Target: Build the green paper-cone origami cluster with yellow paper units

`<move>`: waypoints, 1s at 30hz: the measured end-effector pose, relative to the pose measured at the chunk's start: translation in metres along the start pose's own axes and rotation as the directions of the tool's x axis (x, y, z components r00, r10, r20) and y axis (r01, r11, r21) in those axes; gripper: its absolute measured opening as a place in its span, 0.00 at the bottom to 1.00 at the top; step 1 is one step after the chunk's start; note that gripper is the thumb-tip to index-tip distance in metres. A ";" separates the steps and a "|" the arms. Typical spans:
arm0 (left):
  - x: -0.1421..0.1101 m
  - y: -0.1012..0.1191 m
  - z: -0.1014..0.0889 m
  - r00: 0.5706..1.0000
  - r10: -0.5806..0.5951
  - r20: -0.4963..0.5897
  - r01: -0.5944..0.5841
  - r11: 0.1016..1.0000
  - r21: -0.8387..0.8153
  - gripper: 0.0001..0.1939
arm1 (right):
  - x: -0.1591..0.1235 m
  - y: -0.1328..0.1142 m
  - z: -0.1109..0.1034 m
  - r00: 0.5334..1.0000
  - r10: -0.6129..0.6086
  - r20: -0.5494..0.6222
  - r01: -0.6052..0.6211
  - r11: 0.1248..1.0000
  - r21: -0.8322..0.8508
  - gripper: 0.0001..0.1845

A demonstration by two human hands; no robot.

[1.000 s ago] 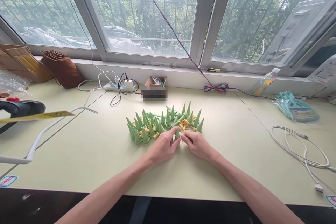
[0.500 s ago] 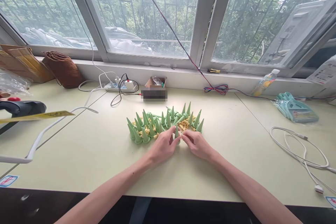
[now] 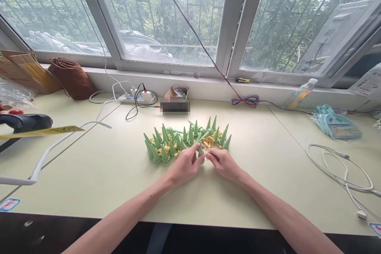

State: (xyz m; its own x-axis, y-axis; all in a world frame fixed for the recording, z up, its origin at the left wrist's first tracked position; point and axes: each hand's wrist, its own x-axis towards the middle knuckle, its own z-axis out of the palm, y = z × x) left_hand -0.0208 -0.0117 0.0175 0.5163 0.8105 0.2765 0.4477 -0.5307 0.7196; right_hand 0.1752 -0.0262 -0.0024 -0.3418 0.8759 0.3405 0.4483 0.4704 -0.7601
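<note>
My left hand (image 3: 187,163) is closed around a green cone-shaped spike (image 3: 200,150), whose tip points up between the fingers. Close on its right, my right hand (image 3: 225,163) pinches with thumb and forefinger beside that spike's lower part; what is in the pinch is too small to make out. Several more green spikes (image 3: 165,155) stand upright in a cluster just beyond both hands, and a few lie on their sides. Among them are small yellow pieces (image 3: 209,141) in loose heaps, the nearest just past my fingertips.
Behind the spikes sit a small open cardboard box (image 3: 178,93) and a power strip (image 3: 137,98) with plugs. White cables (image 3: 342,166) coil at the right, near bagged teal items (image 3: 336,123) and a bottle (image 3: 301,94). A brown pouch (image 3: 70,79) stands at the back left.
Almost nothing differs: my right hand has shifted very slightly at the spike, and my left hand keeps its hold in the same place.
</note>
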 end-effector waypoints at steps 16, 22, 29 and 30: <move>0.000 0.003 -0.001 0.999 0.023 0.026 -0.024 0.999 0.032 0.07 | 0.001 0.000 0.000 1.000 0.011 0.013 -0.011 0.999 -0.048 0.19; 0.000 0.004 -0.002 0.999 0.023 0.024 -0.024 0.999 0.038 0.07 | 0.001 -0.001 -0.001 1.000 0.012 0.024 -0.011 0.998 -0.055 0.19; 0.000 0.003 -0.001 0.999 0.026 0.024 -0.027 0.999 0.039 0.07 | 0.001 -0.001 -0.001 0.999 0.015 0.030 -0.013 0.998 -0.059 0.19; 0.000 0.003 -0.001 0.999 0.028 0.024 -0.029 0.999 0.038 0.07 | 0.001 -0.001 -0.001 0.999 0.015 0.031 -0.013 0.998 -0.059 0.19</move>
State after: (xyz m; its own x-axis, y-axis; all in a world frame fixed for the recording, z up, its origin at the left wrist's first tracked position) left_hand -0.0203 -0.0134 0.0204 0.5462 0.7890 0.2813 0.4599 -0.5631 0.6866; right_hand 0.1755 -0.0255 -0.0010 -0.3605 0.8791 0.3117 0.5004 0.4643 -0.7308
